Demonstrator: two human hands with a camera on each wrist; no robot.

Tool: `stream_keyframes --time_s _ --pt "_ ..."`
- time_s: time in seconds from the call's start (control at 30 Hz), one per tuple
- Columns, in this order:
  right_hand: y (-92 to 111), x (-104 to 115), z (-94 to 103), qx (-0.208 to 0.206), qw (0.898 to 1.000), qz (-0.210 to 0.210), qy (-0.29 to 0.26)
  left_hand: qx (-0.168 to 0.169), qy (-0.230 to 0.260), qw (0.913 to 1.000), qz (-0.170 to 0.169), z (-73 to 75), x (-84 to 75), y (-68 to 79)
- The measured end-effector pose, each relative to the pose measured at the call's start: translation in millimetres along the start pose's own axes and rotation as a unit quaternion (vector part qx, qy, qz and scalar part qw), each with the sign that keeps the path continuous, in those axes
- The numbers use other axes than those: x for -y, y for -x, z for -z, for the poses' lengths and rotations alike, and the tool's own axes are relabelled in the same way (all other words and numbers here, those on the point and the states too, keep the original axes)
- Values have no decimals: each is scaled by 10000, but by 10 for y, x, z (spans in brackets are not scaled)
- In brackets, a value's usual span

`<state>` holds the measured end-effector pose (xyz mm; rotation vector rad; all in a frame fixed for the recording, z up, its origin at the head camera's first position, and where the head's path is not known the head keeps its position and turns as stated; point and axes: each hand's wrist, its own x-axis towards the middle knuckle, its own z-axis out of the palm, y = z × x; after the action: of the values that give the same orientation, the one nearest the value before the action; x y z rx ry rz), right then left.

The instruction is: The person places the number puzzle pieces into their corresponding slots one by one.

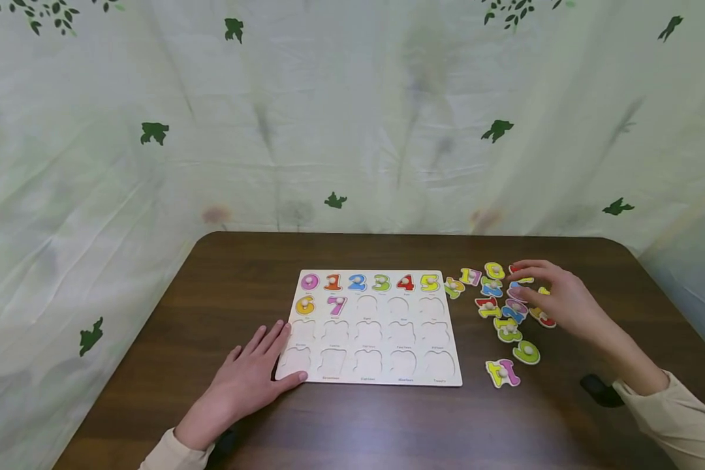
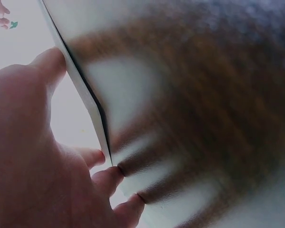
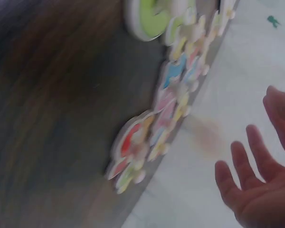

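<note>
A white number puzzle board lies flat on the table, with coloured knobbed number pieces 0 to 7 in its upper slots and outlined recesses below. My left hand rests at the board's left edge, fingers extended and thumb on the lower left corner. The left wrist view shows the fingers against that edge. Right of the board lies a loose cluster of number pieces. Over its far right part hovers my right hand. In the right wrist view its fingers are spread, apart from the pieces, holding nothing.
Nearer the front, a yellow-and-pink 11 piece lies apart from the cluster, below a green piece. A small black object shows beside the right wrist. Pale fabric with green shapes hangs behind the brown table.
</note>
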<state>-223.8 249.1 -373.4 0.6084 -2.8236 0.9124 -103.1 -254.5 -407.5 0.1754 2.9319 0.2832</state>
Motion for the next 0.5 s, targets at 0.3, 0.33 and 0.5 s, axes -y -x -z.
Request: stream_keyframes --time_s 0.3,0.33,0.5 --pt "-132 -313 -11 -50 9996 -278 17 14 57 10000 46 -7 -5 -8" --pt "-164 -337 -12 -19 9996 -283 -35 26 58 10000 65 -11 -5 -9" --pt "-350 -417 -24 262 9988 -402 -136 25 44 10000 64 -13 -2 -8"
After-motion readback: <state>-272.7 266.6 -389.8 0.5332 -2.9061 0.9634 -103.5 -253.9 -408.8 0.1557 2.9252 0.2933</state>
